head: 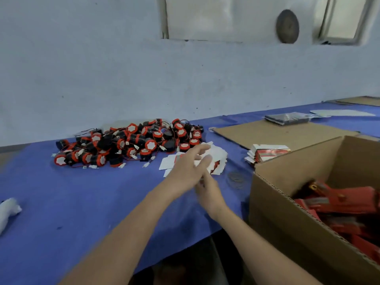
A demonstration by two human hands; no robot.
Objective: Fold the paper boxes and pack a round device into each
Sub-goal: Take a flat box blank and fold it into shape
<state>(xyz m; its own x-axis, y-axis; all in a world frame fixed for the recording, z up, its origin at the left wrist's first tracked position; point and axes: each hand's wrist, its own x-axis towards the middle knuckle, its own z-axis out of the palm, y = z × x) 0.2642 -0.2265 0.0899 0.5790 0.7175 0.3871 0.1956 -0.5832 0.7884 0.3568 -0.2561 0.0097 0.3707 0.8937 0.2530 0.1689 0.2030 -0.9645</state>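
Paper boxes (pixel 219 155) flat on table (pixel 82 202); left hand (pixel 185 171) outstretched over them.

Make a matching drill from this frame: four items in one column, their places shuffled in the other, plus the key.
Things
1. pile of round devices
2. open carton
3. white wad
4. dark packet

Places
A. far left edge of the blue table
B. on the flat cardboard sheet, far right
C. back of the table, left of centre
D. near right, with red boxes inside

Pairs: 1-C, 2-D, 3-A, 4-B
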